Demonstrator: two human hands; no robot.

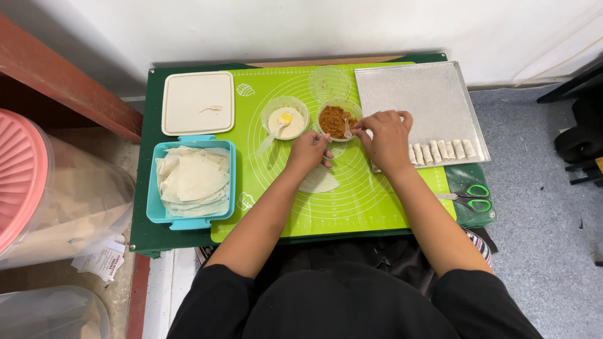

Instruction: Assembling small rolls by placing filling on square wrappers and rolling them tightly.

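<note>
- Black sleeves and my lap fill the bottom of the view, both forearms reaching forward over the green mat (352, 207).
- Under my left wrist lies one pale wrapper sheet (318, 181), flat on the mat and close to me — a handy spot for filling it.
- My left hand (308, 152) rests just above that sheet; its fingers are curled loosely, and I cannot tell whether they pinch anything.
- My right hand (384, 139) has its fingers closed on a small spoon (347, 128) that dips into the bowl of brown filling (336, 119), which sits straight ahead within easy reach.
- Just left of it stands a bowl of pale paste (286, 118) with a yellow spot, and a clear lid (329, 83) lies behind.
- On the right, a metal tray (418, 100) carries a row of finished rolls (443, 150) along its near edge.
- At the left, a teal box (154, 207) holds stacked wrappers, its cream lid (198, 102) set behind — open for quick picking.
- Green-handled scissors (471, 198) lie at the mat's right corner.
- Everything sits on a low dark-green worktop (141, 235) against a white wall, grey floor to the right, a pink-lidded container (19, 169) to the left.
</note>
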